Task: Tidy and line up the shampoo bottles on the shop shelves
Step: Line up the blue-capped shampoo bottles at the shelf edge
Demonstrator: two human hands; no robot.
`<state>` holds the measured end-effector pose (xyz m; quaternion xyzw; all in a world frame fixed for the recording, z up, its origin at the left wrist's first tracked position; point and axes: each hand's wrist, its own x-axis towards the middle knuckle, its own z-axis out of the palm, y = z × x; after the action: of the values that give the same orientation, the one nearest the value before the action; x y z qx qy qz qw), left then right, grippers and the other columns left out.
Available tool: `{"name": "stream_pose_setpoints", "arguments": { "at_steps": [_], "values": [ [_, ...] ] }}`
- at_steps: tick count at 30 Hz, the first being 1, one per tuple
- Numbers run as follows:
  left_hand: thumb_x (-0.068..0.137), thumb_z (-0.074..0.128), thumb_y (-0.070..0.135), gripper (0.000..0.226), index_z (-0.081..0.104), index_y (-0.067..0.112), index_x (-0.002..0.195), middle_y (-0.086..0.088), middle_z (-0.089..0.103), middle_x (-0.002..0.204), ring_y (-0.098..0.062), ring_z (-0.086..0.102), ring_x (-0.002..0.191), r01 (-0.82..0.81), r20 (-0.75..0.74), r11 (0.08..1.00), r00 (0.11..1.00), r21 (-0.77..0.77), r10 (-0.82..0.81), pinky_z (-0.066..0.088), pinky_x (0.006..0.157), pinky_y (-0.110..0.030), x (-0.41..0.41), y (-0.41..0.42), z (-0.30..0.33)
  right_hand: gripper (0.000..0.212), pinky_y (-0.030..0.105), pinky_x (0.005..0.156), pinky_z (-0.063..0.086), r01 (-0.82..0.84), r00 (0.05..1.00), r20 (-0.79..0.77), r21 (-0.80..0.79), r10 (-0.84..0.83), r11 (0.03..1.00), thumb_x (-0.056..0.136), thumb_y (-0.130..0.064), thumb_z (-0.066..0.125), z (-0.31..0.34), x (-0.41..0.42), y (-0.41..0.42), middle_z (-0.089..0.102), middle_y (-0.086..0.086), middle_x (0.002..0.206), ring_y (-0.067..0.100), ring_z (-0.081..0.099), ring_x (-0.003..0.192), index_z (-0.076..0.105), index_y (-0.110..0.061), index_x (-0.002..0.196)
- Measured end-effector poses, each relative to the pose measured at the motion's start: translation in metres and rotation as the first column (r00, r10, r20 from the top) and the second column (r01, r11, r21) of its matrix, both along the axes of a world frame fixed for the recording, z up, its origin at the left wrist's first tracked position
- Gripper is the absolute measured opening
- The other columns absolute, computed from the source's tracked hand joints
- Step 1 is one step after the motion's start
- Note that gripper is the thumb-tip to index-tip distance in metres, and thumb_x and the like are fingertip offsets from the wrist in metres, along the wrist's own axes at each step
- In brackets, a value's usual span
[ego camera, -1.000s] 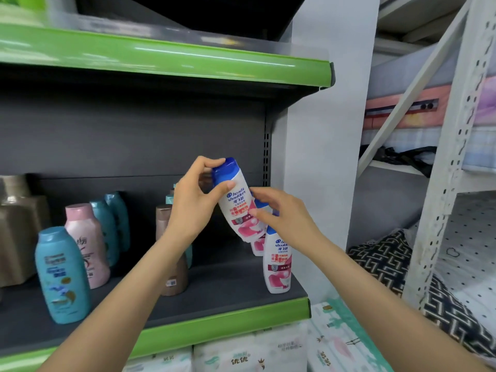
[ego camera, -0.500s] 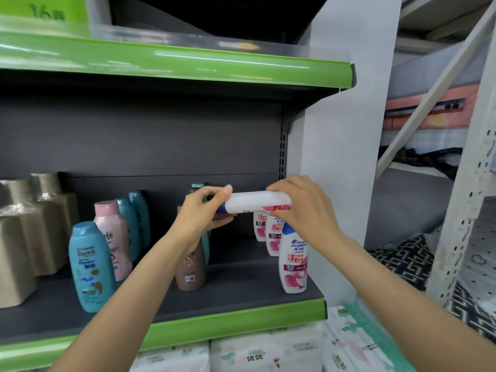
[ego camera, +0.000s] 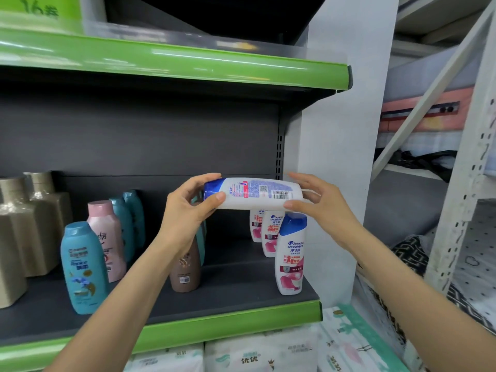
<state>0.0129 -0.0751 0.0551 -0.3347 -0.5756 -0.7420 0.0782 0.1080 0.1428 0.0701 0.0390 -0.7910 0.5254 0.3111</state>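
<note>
I hold a white shampoo bottle (ego camera: 255, 193) with a blue cap sideways in front of the shelf, its back label with a barcode facing me. My left hand (ego camera: 188, 210) pinches the cap end and my right hand (ego camera: 319, 202) grips the base end. Below it, three matching white bottles stand in a row running back on the dark shelf (ego camera: 236, 294): the front bottle (ego camera: 290, 253), a middle bottle (ego camera: 271, 232) and a rear bottle (ego camera: 255, 224).
A brown bottle (ego camera: 186, 269) stands behind my left wrist. Further left are teal bottles (ego camera: 81, 267), a pink bottle (ego camera: 107, 237) and gold bottles (ego camera: 29, 224). A white pillar (ego camera: 335, 157) borders the shelf on the right. Wrapped packs (ego camera: 241, 355) sit below.
The held bottle went from tilted upright with its front showing to lying level, then rolled so its back label faces me. My view has moved closer to the shelf.
</note>
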Motion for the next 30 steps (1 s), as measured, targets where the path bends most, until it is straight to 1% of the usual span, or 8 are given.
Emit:
{"name": "stream_pose_setpoints", "arguments": {
  "at_steps": [2,6,11,18,21,23,28,30],
  "values": [
    [0.08,0.067,0.004,0.032,0.067,0.022,0.106,0.006,0.069,0.106,-0.016,0.063,0.103,0.003,-0.036,1.0,0.999,-0.001,-0.003,0.055,0.086,-0.031,-0.001,0.0,-0.002,0.042,0.015,0.06,0.054,0.019,1.0,0.009,-0.076,-0.018,0.997,0.078,-0.006,0.072,-0.003,0.001,0.003,0.066,-0.007,0.105,0.003,0.063,0.092,0.058,-0.027,0.112],
    [0.08,0.067,0.001,0.036,0.065,0.021,0.11,0.005,0.067,0.112,-0.016,0.061,0.108,0.01,-0.076,1.0,0.997,0.01,-0.009,0.051,0.089,-0.031,-0.002,0.002,-0.005,0.036,0.032,0.072,0.059,-0.016,1.0,-0.023,-0.186,0.012,0.982,0.077,-0.003,0.072,-0.009,0.002,0.003,0.07,0.001,0.107,0.017,0.068,0.096,0.064,-0.02,0.107],
    [0.079,0.069,0.01,0.032,0.062,0.023,0.107,0.006,0.066,0.105,-0.003,0.065,0.09,-0.052,-0.131,0.996,0.99,-0.071,0.043,0.054,0.073,-0.019,-0.002,0.003,-0.006,0.035,0.039,0.077,0.059,-0.024,0.998,-0.056,-0.255,0.01,0.967,0.08,-0.006,0.069,-0.009,0.005,0.004,0.068,0.001,0.11,0.019,0.067,0.098,0.063,-0.015,0.114],
    [0.083,0.064,0.019,0.023,0.064,0.01,0.104,-0.01,0.065,0.109,-0.02,0.065,0.1,-0.054,-0.022,0.992,0.998,-0.116,0.051,0.057,0.071,-0.022,-0.008,0.009,-0.002,0.036,0.035,0.083,0.057,0.008,1.0,-0.012,-0.249,-0.011,0.968,0.083,-0.012,0.066,-0.011,0.005,0.008,0.067,-0.001,0.11,0.014,0.065,0.099,0.059,-0.02,0.118],
    [0.078,0.063,0.032,0.034,0.064,0.01,0.104,-0.012,0.066,0.108,-0.025,0.068,0.094,-0.057,-0.001,0.991,0.998,-0.125,0.057,0.058,0.077,-0.028,-0.007,0.01,-0.001,0.024,0.027,0.078,0.057,0.066,0.996,-0.05,-0.249,-0.081,0.966,0.085,-0.019,0.066,-0.01,0.002,0.006,0.069,-0.002,0.103,0.014,0.067,0.095,0.063,-0.02,0.108],
    [0.079,0.066,0.028,0.038,0.061,0.009,0.112,-0.008,0.066,0.107,-0.021,0.07,0.088,-0.04,-0.01,0.99,0.999,-0.139,0.039,0.056,0.078,-0.024,-0.007,0.009,0.0,0.019,0.024,0.076,0.057,0.098,0.992,-0.046,-0.25,-0.113,0.963,0.086,-0.025,0.065,-0.008,-0.001,0.003,0.069,0.0,0.101,0.015,0.067,0.093,0.063,-0.019,0.104],
    [0.084,0.064,0.033,0.028,0.062,0.016,0.106,0.003,0.07,0.091,-0.008,0.061,0.065,-0.227,-0.157,0.931,0.97,-0.285,0.188,0.048,0.054,-0.018,-0.007,0.007,-0.001,0.036,0.033,0.082,0.055,0.15,0.989,0.014,-0.215,-0.15,0.965,0.088,-0.041,0.057,-0.003,-0.006,0.005,0.072,0.005,0.096,0.019,0.069,0.087,0.065,-0.01,0.103],
    [0.086,0.06,0.038,0.028,0.064,0.017,0.105,0.001,0.071,0.086,-0.009,0.06,0.061,-0.267,-0.118,0.922,0.963,-0.281,0.242,0.047,0.05,-0.019,-0.009,0.006,0.0,0.034,0.028,0.08,0.055,0.093,0.995,0.035,-0.175,-0.088,0.98,0.09,-0.038,0.054,-0.002,-0.004,0.006,0.073,0.001,0.095,0.014,0.07,0.085,0.066,-0.009,0.105]
  ]
}}
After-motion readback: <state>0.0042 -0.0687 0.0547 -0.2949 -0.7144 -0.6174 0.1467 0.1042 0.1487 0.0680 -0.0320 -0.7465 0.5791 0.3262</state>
